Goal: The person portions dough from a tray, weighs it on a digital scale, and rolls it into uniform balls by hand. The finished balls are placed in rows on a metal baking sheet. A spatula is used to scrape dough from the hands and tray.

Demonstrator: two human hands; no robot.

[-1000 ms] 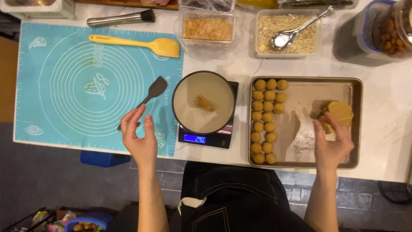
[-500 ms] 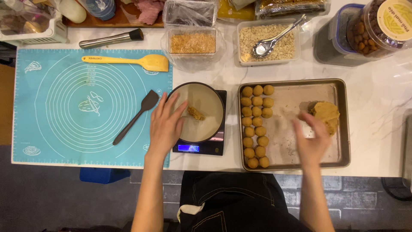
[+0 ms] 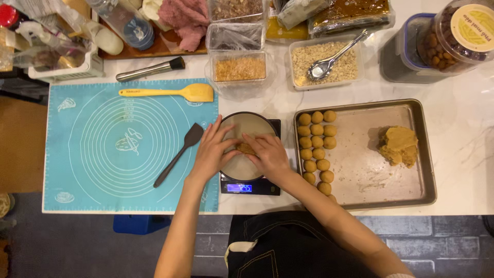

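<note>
Both hands have come in over the bowl since 0.5 s ago: right hand (image 3: 268, 154) left the tray side & crossed left, left hand (image 3: 213, 152) slid further in; camera also dipped closer.

Head view, only one: small dough piece (image 3: 245, 148) sits inside the round bowl (image 3: 247, 122), which stands on the scale (image 3: 250, 188) w/ lit display. Dough lies dead between the two hands, at their fingertips; both about equally near, right maybe overlapping it more. Left fingers spread fairly wide, tips at the dough's left edge; right fingers closer together, tips on its right/top. Whether it's pinched or just touched, can't tell.

Dough piece is a short lump, long axis roughly left-right w/ slight tilt, no clear pointing end.

Nearby: metal tray (image 3: 422, 154) w/ rolled balls (image 3: 316, 146) in columns at its left, bigger dough mass (image 3: 397, 145) well apart to the right. Dark spatula (image 3: 178, 154) on the blue mat (image 3: 77, 154), just left of the left hand.
</note>
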